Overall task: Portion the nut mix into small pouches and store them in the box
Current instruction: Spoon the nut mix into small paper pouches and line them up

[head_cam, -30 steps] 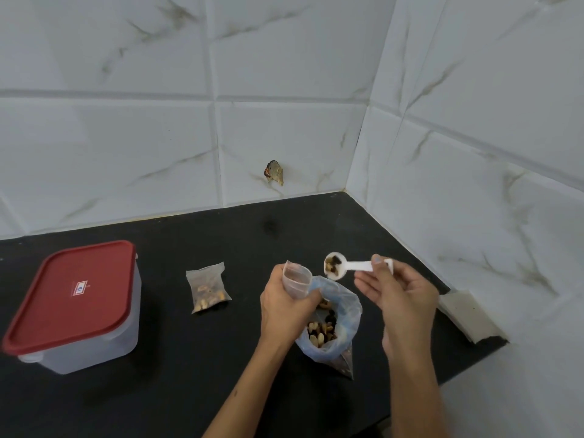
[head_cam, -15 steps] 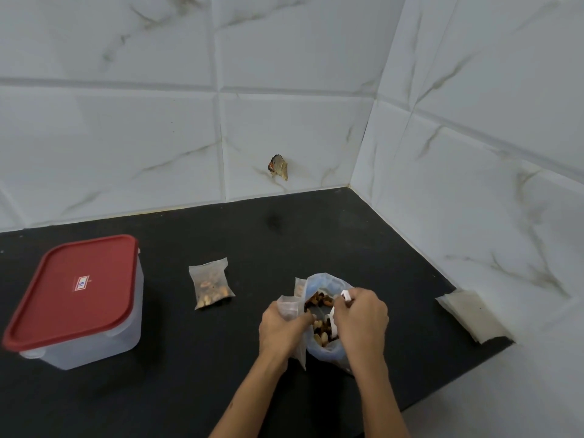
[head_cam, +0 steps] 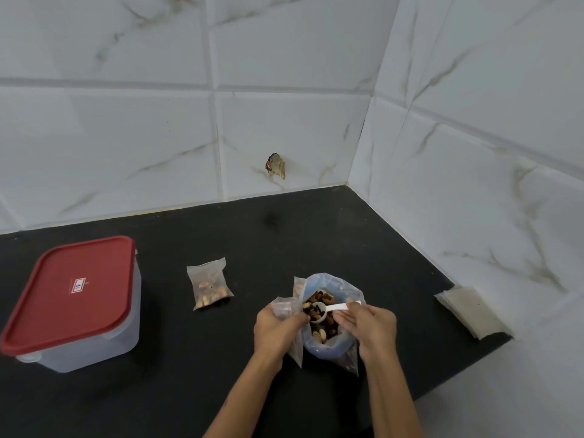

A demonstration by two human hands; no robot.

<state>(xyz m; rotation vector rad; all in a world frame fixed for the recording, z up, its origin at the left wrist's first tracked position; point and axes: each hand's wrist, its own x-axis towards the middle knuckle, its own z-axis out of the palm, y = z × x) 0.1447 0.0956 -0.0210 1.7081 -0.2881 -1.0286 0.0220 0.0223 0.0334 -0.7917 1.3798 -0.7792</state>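
An open bluish plastic bag of nut mix [head_cam: 335, 314] stands on the black counter [head_cam: 221, 358]. My right hand [head_cam: 369, 327] pinches the handle of a white scoop [head_cam: 325, 308], whose bowl lies on the nuts inside the bag. My left hand [head_cam: 276, 327] grips a small clear pouch [head_cam: 286, 308] upright beside the bag's left edge; a few nuts show in it. A filled small pouch [head_cam: 208, 284] lies flat further left. The clear box with a red lid [head_cam: 76, 298] sits shut at the far left.
A stack of flat empty pouches [head_cam: 471, 311] lies at the counter's right edge by the tiled wall. White tiled walls meet in a corner behind. The counter's front edge runs just right of my right forearm.
One second ago the loaded scoop was held above the pouch mouth. Both hands then dropped to the bag. The scoop's bowl now lies in the nuts, its handle showing more than half a second ago.
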